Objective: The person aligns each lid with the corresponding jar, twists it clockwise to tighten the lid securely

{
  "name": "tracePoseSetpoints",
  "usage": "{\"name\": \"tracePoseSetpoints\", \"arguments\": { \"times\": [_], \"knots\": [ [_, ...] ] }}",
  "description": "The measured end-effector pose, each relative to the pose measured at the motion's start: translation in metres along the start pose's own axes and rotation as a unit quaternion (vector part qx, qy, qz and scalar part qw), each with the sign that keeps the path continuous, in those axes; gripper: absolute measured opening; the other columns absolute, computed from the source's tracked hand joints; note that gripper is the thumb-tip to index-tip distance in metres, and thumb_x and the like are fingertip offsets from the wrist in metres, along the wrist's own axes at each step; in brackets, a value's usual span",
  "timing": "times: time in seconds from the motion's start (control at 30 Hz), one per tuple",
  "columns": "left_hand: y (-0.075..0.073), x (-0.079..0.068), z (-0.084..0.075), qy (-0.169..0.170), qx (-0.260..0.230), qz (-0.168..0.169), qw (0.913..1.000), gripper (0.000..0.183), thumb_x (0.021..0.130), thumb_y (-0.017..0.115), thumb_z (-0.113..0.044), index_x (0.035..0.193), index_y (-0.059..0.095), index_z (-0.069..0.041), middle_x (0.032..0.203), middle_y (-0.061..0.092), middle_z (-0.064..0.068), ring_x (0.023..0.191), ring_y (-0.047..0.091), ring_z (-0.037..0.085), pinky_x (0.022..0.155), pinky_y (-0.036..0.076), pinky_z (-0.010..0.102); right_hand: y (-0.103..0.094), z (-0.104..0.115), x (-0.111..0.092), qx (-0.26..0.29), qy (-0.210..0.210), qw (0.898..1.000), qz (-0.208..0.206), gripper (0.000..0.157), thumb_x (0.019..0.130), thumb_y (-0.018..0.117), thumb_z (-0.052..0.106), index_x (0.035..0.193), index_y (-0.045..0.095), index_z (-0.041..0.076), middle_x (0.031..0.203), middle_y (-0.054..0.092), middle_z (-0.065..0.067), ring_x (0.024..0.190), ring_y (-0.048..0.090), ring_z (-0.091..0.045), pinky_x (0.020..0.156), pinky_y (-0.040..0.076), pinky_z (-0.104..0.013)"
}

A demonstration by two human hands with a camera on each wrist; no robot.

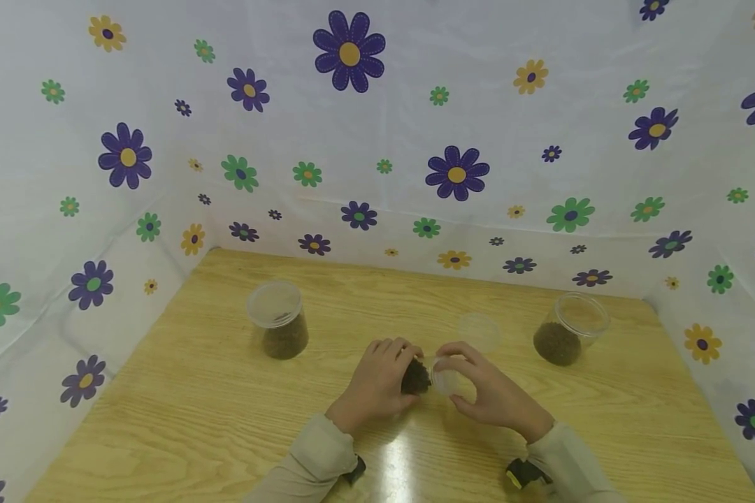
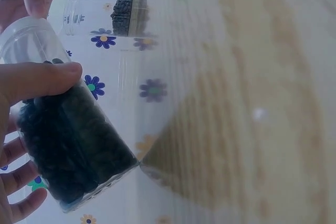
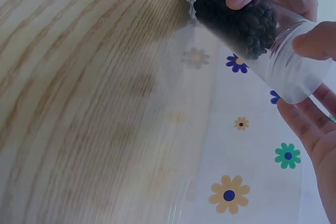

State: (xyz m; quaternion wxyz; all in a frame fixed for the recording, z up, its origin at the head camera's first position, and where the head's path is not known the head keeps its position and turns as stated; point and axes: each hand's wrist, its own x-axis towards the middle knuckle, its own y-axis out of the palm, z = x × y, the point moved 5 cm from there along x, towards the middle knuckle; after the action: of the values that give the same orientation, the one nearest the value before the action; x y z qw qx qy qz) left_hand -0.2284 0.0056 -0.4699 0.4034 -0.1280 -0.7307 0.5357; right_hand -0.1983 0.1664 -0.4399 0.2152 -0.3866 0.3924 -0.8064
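Observation:
A clear jar point(image 1: 416, 377) filled with small dark beans or seeds lies tilted sideways between the two hands. My left hand point(image 1: 380, 383) grips its body, thumb on one side and fingers around the other, as the left wrist view also shows the jar point(image 2: 79, 140). Over the jar's threaded mouth sits a translucent cap point(image 3: 303, 72). My right hand point(image 1: 492, 392) holds that cap between thumb and fingers. Dark contents fill most of the jar up toward the neck point(image 3: 275, 51).
A lidded clear jar point(image 1: 283, 332) partly filled with dark bits stands at left. To the right is an open-topped jar point(image 1: 560, 342) with similar contents. Behind my hands, a clear round lid point(image 1: 478, 332) lies on the wooden table point(image 1: 182, 391). A flowered white curtain point(image 1: 390, 126) encloses the table.

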Motion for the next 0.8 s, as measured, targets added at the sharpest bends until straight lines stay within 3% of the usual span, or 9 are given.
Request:
{"name": "tracePoseSetpoints", "arguments": {
  "times": [0.2, 0.47, 0.67, 0.8],
  "knots": [
    [0.001, 0.0, 0.0, -0.002, 0.005, -0.003, 1.0, 0.067, 0.06, 0.085, -0.045, 0.113, 0.055, -0.018, 0.104, 0.058, -0.003, 0.095, 0.059, 0.015, 0.087, 0.048, 0.037, 0.001, -0.007, -0.003, 0.042, 0.045, 0.998, -0.006, 0.055, 0.068, 0.077, -0.002, 0.118, 0.055, 0.009, 0.12, 0.051, -0.01, 0.107, 0.054, -0.021, 0.08, 0.054, -0.035],
    [0.003, -0.001, 0.0, -0.005, 0.008, 0.002, 1.0, 0.066, 0.061, 0.085, -0.045, 0.113, 0.054, -0.019, 0.106, 0.058, -0.004, 0.096, 0.059, 0.015, 0.089, 0.047, 0.037, 0.005, -0.016, -0.007, 0.115, 0.112, 0.987, -0.003, 0.052, 0.075, 0.074, 0.003, 0.122, 0.053, 0.007, 0.121, 0.052, -0.004, 0.107, 0.055, -0.016, 0.076, 0.057, -0.03],
    [0.0, -0.001, -0.001, -0.004, 0.005, 0.003, 1.0, 0.065, 0.061, 0.085, -0.044, 0.113, 0.055, -0.019, 0.105, 0.058, -0.003, 0.096, 0.059, 0.016, 0.09, 0.048, 0.038, 0.006, -0.015, -0.006, 0.111, 0.119, 0.987, -0.003, 0.052, 0.077, 0.074, 0.003, 0.124, 0.052, 0.004, 0.12, 0.055, -0.009, 0.104, 0.057, -0.022, 0.075, 0.057, -0.031],
    [0.0, -0.001, -0.001, -0.006, 0.003, 0.005, 1.0, 0.065, 0.061, 0.085, -0.044, 0.113, 0.055, -0.019, 0.105, 0.058, -0.003, 0.096, 0.059, 0.015, 0.09, 0.048, 0.038, 0.004, -0.014, -0.006, 0.082, 0.123, 0.989, -0.002, 0.061, 0.077, 0.075, 0.009, 0.131, 0.048, 0.007, 0.122, 0.054, -0.008, 0.105, 0.057, -0.022, 0.079, 0.056, -0.032]
  ]
}}
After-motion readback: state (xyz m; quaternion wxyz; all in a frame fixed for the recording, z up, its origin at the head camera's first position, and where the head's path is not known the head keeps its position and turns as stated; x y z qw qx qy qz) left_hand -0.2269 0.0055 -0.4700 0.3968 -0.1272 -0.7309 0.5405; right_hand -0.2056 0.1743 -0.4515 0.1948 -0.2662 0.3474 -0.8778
